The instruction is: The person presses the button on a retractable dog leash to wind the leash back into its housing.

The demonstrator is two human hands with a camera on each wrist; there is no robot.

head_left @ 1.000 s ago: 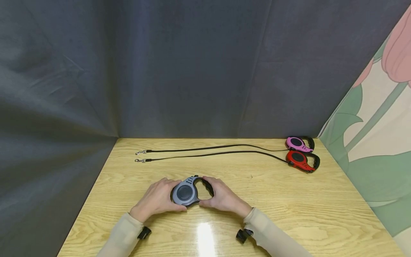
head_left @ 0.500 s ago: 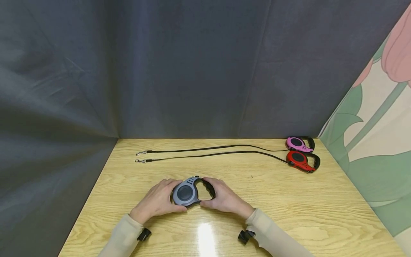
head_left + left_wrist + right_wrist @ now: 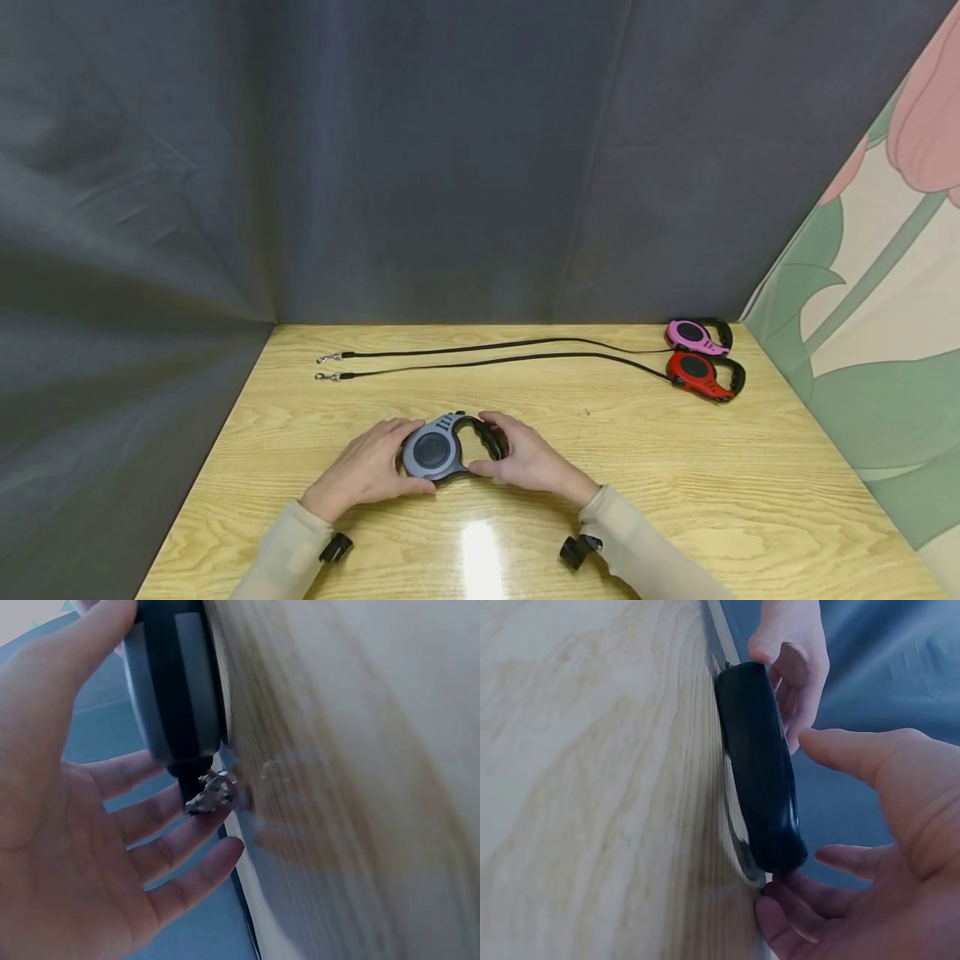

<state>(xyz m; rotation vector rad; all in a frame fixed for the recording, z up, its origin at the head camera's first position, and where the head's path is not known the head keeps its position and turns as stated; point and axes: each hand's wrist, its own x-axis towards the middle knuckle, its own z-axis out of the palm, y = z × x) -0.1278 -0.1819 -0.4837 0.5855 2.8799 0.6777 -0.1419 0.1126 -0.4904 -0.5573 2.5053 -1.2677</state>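
A grey retractable dog leash (image 3: 432,451) with a black handle lies near the middle of the wooden table. My left hand (image 3: 369,467) holds its round casing, thumb on the near side and fingers around the far side. In the left wrist view the leash's metal clip (image 3: 214,791) hangs from the casing beside the fingers. My right hand (image 3: 528,456) is around the black handle (image 3: 759,769), its fingers spread. In the right wrist view the right thumb (image 3: 847,754) stands apart from the handle, while the fingertips are right at its far end.
A pink retractable leash (image 3: 690,336) and a red one (image 3: 696,371) lie side by side at the back right. Their black cords stretch left to metal clips (image 3: 327,377). Dark cloth (image 3: 450,167) rises behind the table, and a flowered cloth (image 3: 885,333) stands on the right.
My right hand has drawn slightly to the right, and more of the black handle shows. The left hand and the grey leash have stayed nearly in place.
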